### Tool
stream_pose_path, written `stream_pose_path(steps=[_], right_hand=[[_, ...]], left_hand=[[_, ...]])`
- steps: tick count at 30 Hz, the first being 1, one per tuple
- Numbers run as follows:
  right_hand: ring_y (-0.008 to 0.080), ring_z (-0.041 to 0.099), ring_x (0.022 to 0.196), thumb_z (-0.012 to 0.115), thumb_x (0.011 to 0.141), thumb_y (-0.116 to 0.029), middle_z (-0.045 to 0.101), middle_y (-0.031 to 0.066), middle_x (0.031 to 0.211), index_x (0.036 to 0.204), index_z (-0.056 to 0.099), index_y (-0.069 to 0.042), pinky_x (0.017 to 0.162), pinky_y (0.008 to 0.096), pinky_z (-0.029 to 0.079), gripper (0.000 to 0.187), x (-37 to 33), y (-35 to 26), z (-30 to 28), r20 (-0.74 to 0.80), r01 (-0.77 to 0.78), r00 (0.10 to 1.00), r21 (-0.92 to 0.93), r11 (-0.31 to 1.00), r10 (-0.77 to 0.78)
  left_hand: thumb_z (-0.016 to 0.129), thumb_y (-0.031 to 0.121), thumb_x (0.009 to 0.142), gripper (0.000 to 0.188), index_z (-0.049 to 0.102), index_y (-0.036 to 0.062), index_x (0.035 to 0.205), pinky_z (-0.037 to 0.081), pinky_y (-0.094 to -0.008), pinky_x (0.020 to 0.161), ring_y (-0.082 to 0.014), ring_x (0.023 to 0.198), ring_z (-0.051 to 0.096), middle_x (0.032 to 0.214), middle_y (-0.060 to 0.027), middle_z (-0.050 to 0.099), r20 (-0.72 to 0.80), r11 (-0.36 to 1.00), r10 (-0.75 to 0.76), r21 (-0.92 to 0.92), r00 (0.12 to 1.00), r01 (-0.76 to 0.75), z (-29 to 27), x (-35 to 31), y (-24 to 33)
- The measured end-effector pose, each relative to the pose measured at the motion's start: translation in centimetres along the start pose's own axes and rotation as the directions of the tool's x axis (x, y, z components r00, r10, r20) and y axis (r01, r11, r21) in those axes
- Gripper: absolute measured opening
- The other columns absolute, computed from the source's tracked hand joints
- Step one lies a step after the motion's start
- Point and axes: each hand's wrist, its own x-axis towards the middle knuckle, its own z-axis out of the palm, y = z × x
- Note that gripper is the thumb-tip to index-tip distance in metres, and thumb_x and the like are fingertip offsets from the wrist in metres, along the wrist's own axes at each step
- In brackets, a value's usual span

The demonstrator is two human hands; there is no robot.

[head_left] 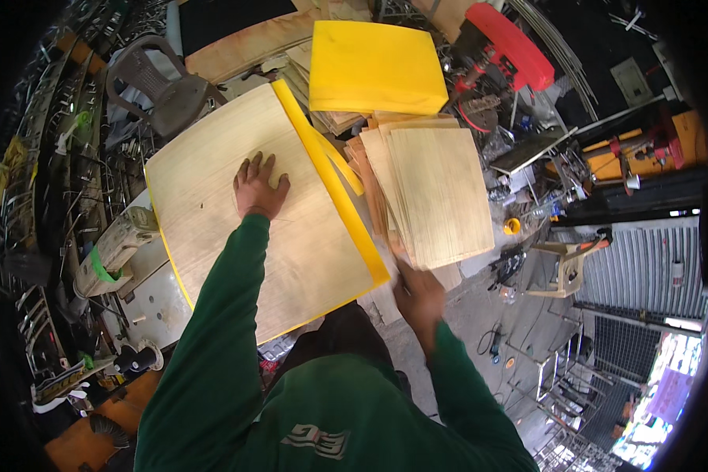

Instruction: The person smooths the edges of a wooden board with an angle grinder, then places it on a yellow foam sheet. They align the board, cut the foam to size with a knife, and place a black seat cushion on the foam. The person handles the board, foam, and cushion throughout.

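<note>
A large square pale wood panel with a bright yellow edge strip lies flat, tilted diagonally, at centre left. Just right of it sits a fanned stack of thin wood veneer sheets.

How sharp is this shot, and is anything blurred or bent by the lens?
Head view: the left hand flat on the wooden panel is sharp; the right hand at the panel's yellow edge is motion-blurred; straight edges bow toward the dark fisheye rim; daylight glares at lower right.
</note>
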Motion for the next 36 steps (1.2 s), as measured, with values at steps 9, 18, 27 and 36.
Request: stream_pose_path(steps=[9,18,27,36], right_hand=[[0.0360,0.073,0.091,0.066,0.099,-0.019,0.077,0.0141,0.098,0.125,0.071,-0.009,0.078,0.0487,0.059,0.028,26.4,-3.6,16.7,0.134,0.066,0.988,0.073,0.995,-0.075],[0.0401,0.074,0.090,0.065,0.098,-0.021,0.077,0.0160,0.100,0.109,0.067,-0.008,0.075,0.0545,0.059,0.018,34.8,-4.2,25.0,0.228,0.068,0.971,0.020,0.997,-0.071],[0.0397,0.075,0.096,0.063,0.098,-0.019,0.077,0.0184,0.102,0.115,0.070,-0.007,0.082,0.0539,0.058,0.021,27.2,-4.1,19.2,0.482,-0.149,0.868,0.019,0.989,0.122],[0.0402,0.075,0.091,0.062,0.098,-0.016,0.077,0.0188,0.096,0.107,0.069,-0.004,0.077,0.0533,0.058,0.016,31.8,-2.4,22.6,0.421,-0.099,0.904,0.037,0.994,0.074]], left_hand=[[0.074,0.044,0.091,0.061,0.068,0.0207,0.147,0.037,-0.0543,0.124,-0.0395,0.148,0.047,0.159,-0.0110,0.058,-0.046,0.999,0.036,-0.006,0.998,-0.037,0.0,0.3,0.0],[0.075,0.042,0.089,0.061,0.069,0.0207,0.146,0.037,-0.0563,0.123,-0.0405,0.147,0.048,0.160,-0.0102,0.057,-0.009,0.999,0.012,-0.037,1.000,-0.012,-0.7,0.8,0.2],[0.077,0.037,0.088,0.062,0.068,0.0201,0.147,0.037,-0.0547,0.124,-0.0394,0.150,0.046,0.160,-0.0106,0.058,0.012,0.999,-0.011,-0.036,1.000,0.012,-0.8,0.9,0.2],[0.076,0.038,0.089,0.059,0.071,0.0192,0.144,0.037,-0.0547,0.124,-0.0397,0.148,0.048,0.158,-0.0101,0.060,-0.013,1.000,0.006,-0.014,1.000,-0.006,-0.6,0.8,0.6]])
